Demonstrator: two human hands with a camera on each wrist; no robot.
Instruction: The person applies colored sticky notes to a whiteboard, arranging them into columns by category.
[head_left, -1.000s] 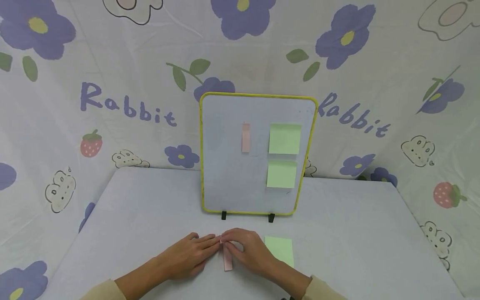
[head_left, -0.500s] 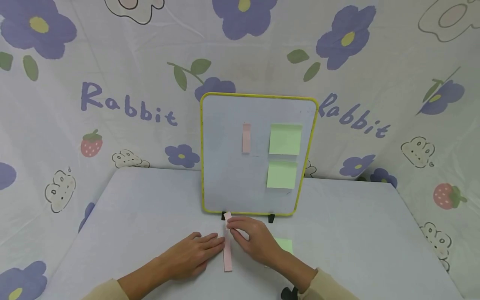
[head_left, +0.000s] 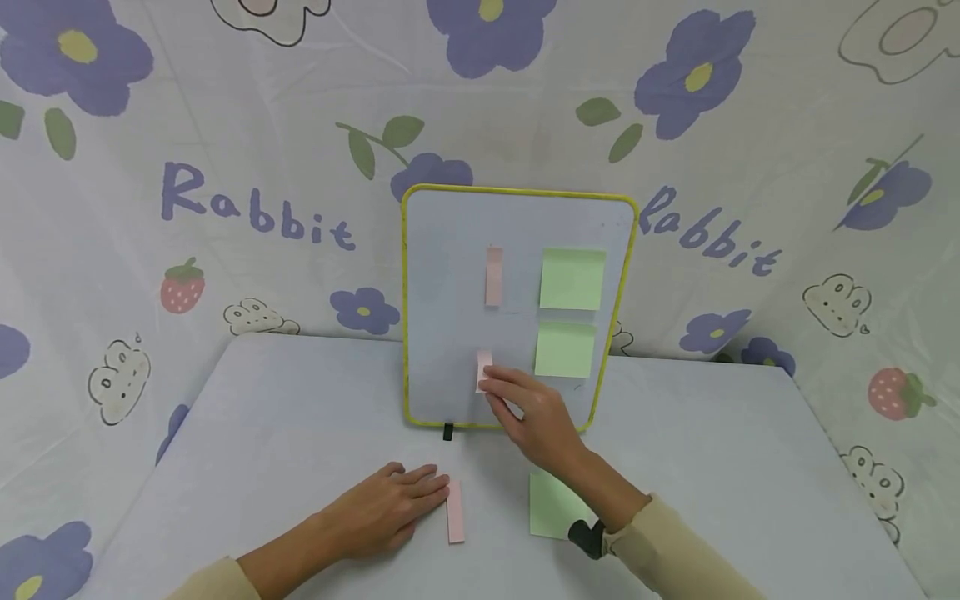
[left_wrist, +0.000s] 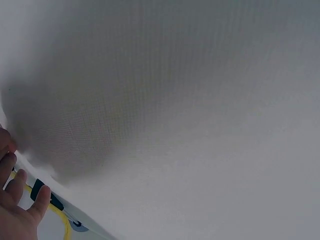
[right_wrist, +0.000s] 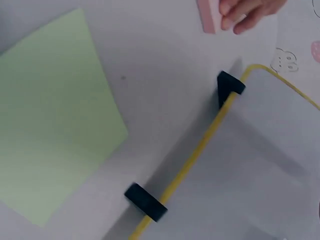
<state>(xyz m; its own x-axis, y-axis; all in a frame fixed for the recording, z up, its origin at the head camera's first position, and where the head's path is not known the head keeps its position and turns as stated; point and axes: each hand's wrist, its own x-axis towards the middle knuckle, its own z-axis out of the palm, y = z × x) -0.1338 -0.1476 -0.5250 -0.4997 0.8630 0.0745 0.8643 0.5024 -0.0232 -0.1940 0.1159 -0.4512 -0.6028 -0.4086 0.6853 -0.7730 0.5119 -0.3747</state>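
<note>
My right hand (head_left: 536, 421) pinches a narrow pink sticky note (head_left: 483, 367) between thumb and fingers, upright at the lower middle of the whiteboard (head_left: 450, 333). My left hand (head_left: 390, 508) rests palm down on the table, its fingertips at the top end of a pink sticky note pad (head_left: 456, 512). In the right wrist view the left hand (right_wrist: 250, 12) shows beside that pink pad (right_wrist: 206, 15); the right hand is out of that frame. The left wrist view catches part of the left hand (left_wrist: 22, 210) at its lower left corner.
Another pink strip (head_left: 493, 277) and two green sticky notes (head_left: 572, 279) are stuck on the board. A green sticky note pad (head_left: 553, 508) lies on the table under the right forearm. Black feet (head_left: 447, 432) support the yellow-rimmed board. A patterned cloth (head_left: 300, 100) hangs behind.
The right hand has peeled the pink sticky note off the pad and carried it up and forward to the board's lower part. The left hand has stayed by the pad.
</note>
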